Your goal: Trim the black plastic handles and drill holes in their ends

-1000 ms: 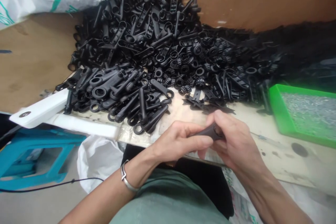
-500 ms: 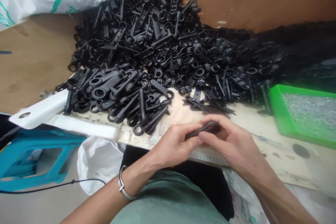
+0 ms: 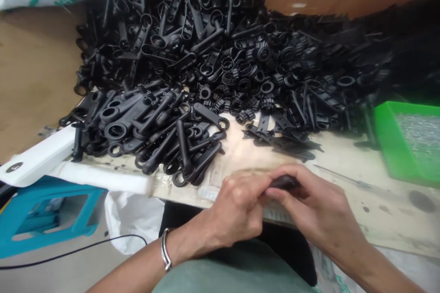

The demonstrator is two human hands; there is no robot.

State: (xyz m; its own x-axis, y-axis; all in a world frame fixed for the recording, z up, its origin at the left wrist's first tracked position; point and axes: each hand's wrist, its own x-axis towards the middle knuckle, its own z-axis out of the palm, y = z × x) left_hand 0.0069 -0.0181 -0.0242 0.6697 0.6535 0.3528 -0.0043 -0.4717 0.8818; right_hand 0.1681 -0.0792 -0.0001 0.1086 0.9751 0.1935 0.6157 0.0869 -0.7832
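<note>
Above the table's front edge my two hands meet around one black plastic part [image 3: 284, 182]. My right hand [image 3: 311, 199] pinches its rounded end between thumb and fingers. My left hand [image 3: 240, 203] is closed at the part's other end, which its fingers hide. Just to the left lies a heap of black plastic handles with ring ends [image 3: 161, 128]. Beyond my hands, flat black forked pieces [image 3: 280, 135] rest on the table. Behind them are black ribbed rings [image 3: 237, 87].
A large mound of black handle pieces [image 3: 178, 23] rises at the back. To the right stands a green tray [image 3: 392, 146] of small metal pieces. A white bar [image 3: 37, 155], a blue stool [image 3: 68, 242] and a white bag [image 3: 132, 219] are at left. The table [image 3: 347, 201] is stained.
My left hand has turned over and now curls round its end of the black part, covering it. The view has shifted, and my right hand keeps its pinch.
</note>
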